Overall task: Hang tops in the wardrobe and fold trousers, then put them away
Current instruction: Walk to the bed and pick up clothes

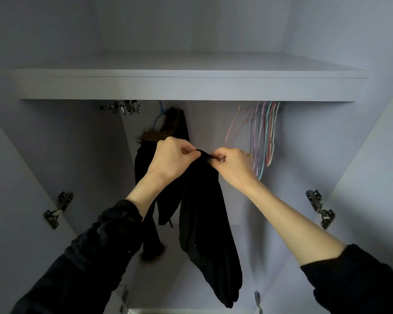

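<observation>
Head view looks into an open wardrobe point(327, 143) holding a fur-trimmed dark coat point(145, 159) on a blue hanger point(160, 114) and empty pastel hangers point(264, 134) to the right. Between them, the left hand point(170, 157) and right hand point(233, 164) each pinch the top edge of a black garment point(204, 223) hanging below the shelf point(186, 87).
</observation>
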Tool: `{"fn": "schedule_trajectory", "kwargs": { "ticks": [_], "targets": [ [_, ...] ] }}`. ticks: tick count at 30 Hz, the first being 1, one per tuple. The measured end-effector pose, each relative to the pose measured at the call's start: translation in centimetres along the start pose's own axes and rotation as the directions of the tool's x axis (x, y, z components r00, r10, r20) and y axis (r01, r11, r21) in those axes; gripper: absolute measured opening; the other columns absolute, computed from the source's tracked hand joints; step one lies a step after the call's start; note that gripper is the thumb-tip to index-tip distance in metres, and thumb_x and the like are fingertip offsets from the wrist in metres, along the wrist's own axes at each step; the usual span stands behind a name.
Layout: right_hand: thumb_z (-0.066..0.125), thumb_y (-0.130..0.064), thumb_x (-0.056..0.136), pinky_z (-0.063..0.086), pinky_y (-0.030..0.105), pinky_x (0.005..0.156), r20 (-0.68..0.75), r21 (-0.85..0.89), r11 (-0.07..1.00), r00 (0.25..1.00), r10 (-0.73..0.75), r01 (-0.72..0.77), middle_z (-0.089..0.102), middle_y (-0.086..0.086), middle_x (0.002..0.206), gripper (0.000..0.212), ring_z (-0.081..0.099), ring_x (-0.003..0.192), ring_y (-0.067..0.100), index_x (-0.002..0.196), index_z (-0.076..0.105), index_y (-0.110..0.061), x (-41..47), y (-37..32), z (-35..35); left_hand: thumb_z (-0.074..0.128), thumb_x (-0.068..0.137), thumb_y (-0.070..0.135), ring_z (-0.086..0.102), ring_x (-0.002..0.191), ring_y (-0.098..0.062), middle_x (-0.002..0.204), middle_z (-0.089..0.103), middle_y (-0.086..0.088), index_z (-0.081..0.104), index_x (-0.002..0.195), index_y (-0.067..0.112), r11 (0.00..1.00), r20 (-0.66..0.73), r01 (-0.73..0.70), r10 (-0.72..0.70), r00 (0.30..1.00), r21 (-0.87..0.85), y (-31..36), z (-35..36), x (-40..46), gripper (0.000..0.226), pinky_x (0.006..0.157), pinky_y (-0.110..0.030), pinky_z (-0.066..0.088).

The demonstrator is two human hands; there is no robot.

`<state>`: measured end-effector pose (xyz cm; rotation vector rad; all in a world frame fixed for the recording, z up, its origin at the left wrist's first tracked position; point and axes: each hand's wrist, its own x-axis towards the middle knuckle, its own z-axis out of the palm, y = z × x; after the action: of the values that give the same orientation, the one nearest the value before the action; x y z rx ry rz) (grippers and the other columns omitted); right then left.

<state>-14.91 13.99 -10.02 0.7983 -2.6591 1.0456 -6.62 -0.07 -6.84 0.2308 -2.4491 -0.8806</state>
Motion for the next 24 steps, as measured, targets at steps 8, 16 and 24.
{"fn": "schedule_trajectory", "kwargs": {
  "ticks": [8, 16, 24],
  "targets": [
    [0.057, -0.028, 0.088, 0.026, 0.036, 0.089, -0.028, -0.247, 0.941, 0.973, 0.230, -0.230, 0.069, -0.001, 0.100, 0.011, 0.062, 0.099, 0.025, 0.095, 0.065, -0.026, -1.8, 6.8, 0.7, 0.070, 0.083, 0.022, 0.061, 0.061, 0.007, 0.066, 0.066, 0.016, 0.073, 0.078, 0.022, 0.977, -0.117, 0.066, -0.090, 0.989, -0.201, -1.3, -2.5, 0.6, 0.006, 0.064, -0.009, 0.046],
    [0.063, -0.035, 0.087, 0.028, 0.038, 0.094, -0.090, -0.261, 0.915, 0.951, 0.294, -0.308, 0.070, -0.002, 0.105, 0.015, 0.059, 0.105, 0.026, 0.099, 0.070, -0.030, -1.0, 9.4, -3.5, 0.064, 0.087, 0.022, 0.054, 0.060, -0.006, 0.066, 0.059, 0.005, 0.056, 0.069, 0.024, 0.934, -0.168, 0.223, -0.276, 0.946, -0.278, -5.7, -4.4, 1.6, 0.019, 0.057, -0.019, 0.040],
    [0.068, -0.025, 0.083, 0.030, 0.041, 0.103, -0.062, -0.138, 0.949, 0.959, 0.278, -0.284, 0.071, -0.003, 0.102, 0.011, 0.056, 0.108, 0.026, 0.091, 0.074, -0.030, 0.6, 6.7, -5.5, 0.061, 0.091, 0.015, 0.057, 0.082, -0.011, 0.086, 0.062, 0.000, 0.059, 0.088, 0.020, 0.887, 0.237, 0.404, -0.352, 0.905, -0.226, -8.2, -3.1, -1.1, 0.006, 0.067, -0.015, 0.041]
  ]
}}
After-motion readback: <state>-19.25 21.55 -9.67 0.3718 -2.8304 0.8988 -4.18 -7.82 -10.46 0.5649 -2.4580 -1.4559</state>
